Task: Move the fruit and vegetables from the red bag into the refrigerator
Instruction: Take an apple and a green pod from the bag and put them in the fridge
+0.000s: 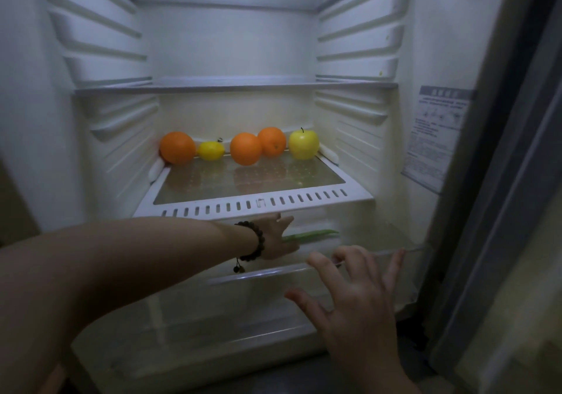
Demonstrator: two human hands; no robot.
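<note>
1. The fridge [91, 138] stands open, its upper glass shelf [237, 84] bare, with wide clear room above and below it
2. The drawer [261, 275] at the bottom is pulled out; a gap opens between its clear front rim and the slotted edge of the lower shelf [252, 203]
3. The left hand [278, 237] reaches through that gap, fingers closed around one end of a green pepper [313, 235]
4. The right hand [349, 290] is spread wide and holds nothing, its fingertips on the drawer rim
5. The pepper lies over the drawer, long axis roughly level, its free tip pointing right
6. Three oranges [245, 149], a lemon [211, 150] and an apple [304, 144] line the back of the lower shelf, the front half free
</note>
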